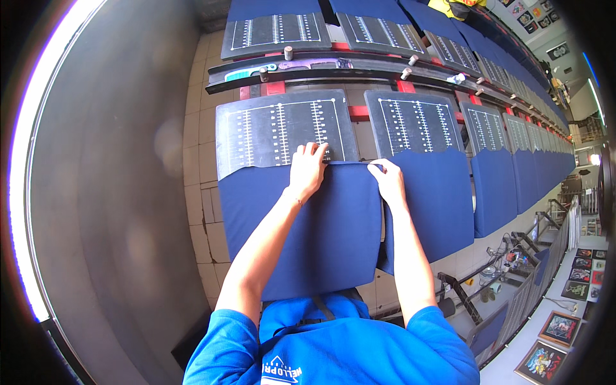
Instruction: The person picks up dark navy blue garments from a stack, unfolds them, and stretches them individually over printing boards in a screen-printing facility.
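A navy blue fabric piece lies over the near part of a dark flat board marked with white ruler lines. My left hand is at the fabric's far edge, its fingers curled together over the board. At the far right corner of the same piece, my right hand pinches the edge between thumb and fingers. Between the two hands the edge runs fairly straight; to the left of my left hand it looks wavy. What sits under my left fingers is partly hidden.
A second board with navy fabric stands close on the right, and several more follow in a row. Beyond runs a dark metal rail with upright pegs, holding a teal-handled tool. A grey wall rises at left.
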Motion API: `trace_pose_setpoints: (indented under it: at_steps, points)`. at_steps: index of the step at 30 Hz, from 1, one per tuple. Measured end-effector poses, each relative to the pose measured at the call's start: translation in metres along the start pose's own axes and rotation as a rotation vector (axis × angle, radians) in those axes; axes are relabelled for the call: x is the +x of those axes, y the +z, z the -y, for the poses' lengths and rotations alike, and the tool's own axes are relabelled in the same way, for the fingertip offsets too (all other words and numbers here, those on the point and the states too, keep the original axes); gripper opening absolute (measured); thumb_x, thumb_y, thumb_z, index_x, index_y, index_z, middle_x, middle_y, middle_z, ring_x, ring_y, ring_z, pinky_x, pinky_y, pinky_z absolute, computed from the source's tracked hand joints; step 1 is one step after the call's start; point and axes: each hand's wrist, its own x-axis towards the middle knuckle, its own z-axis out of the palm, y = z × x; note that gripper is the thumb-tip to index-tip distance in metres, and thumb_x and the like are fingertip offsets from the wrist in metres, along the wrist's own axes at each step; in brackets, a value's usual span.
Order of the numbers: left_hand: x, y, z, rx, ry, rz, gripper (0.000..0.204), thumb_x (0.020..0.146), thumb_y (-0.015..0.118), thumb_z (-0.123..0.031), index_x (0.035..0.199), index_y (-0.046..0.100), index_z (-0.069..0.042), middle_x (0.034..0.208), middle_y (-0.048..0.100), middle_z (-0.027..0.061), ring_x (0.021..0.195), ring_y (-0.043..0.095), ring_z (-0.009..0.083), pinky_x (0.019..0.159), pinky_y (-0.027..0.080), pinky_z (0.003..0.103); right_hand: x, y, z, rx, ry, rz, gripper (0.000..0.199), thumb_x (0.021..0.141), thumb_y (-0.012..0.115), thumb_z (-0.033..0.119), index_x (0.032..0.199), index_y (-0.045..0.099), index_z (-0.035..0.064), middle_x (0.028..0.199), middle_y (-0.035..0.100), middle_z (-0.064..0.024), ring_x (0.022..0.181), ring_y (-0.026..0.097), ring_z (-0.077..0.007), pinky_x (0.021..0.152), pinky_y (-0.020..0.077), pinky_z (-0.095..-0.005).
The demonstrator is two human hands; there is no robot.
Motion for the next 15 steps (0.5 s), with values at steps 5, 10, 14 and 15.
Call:
trace_pose_setpoints:
  at_steps: [5, 10, 14, 15]
  points:
    - [0.022, 0.003, 0.013, -0.09, 0.007, 0.077, 0.009, 0.085, 0.068, -0.015, 0.087, 0.068, -0.006, 0.09, 0.061, 0.0094, 0.088, 0.053, 0.0321, 0.081, 0.046, 0.042, 0.01, 0.005, -0.017, -0.083, -0.152, -0.111, 0.021, 0.085, 0.072, 0.026, 0.09, 0.073, 0.0061, 0.079, 0.063, -0.0096, 0.076, 0.059, -0.0253, 0.072, 0.047, -0.0375]
    - [0.025, 0.006, 0.016, -0.057, -0.016, 0.106, 0.01, 0.086, 0.067, -0.015, 0.085, 0.067, -0.006, 0.09, 0.061, 0.0098, 0.087, 0.053, 0.0321, 0.081, 0.046, 0.042, 0.03, 0.015, -0.03, -0.191, -0.212, -0.192, 0.021, 0.085, 0.07, 0.028, 0.086, 0.073, 0.0067, 0.081, 0.062, -0.0101, 0.082, 0.059, -0.0288, 0.078, 0.0469, -0.0407]
    - [0.027, 0.009, 0.015, -0.042, -0.031, 0.111, 0.01, 0.086, 0.067, -0.016, 0.086, 0.066, -0.006, 0.089, 0.061, 0.0097, 0.086, 0.053, 0.0323, 0.08, 0.046, 0.042, 0.038, 0.022, -0.041, -0.231, -0.203, -0.203, 0.022, 0.086, 0.069, 0.03, 0.085, 0.073, 0.0077, 0.084, 0.064, -0.0109, 0.084, 0.06, -0.0299, 0.078, 0.0471, -0.0413]
    - [0.027, 0.01, 0.016, -0.046, -0.03, 0.105, 0.01, 0.086, 0.067, -0.016, 0.085, 0.066, -0.006, 0.089, 0.061, 0.0096, 0.086, 0.054, 0.0323, 0.08, 0.046, 0.042, 0.039, 0.023, -0.042, -0.23, -0.19, -0.205, 0.022, 0.086, 0.07, 0.031, 0.084, 0.074, 0.0091, 0.084, 0.064, -0.0104, 0.085, 0.059, -0.0304, 0.078, 0.047, -0.0419]
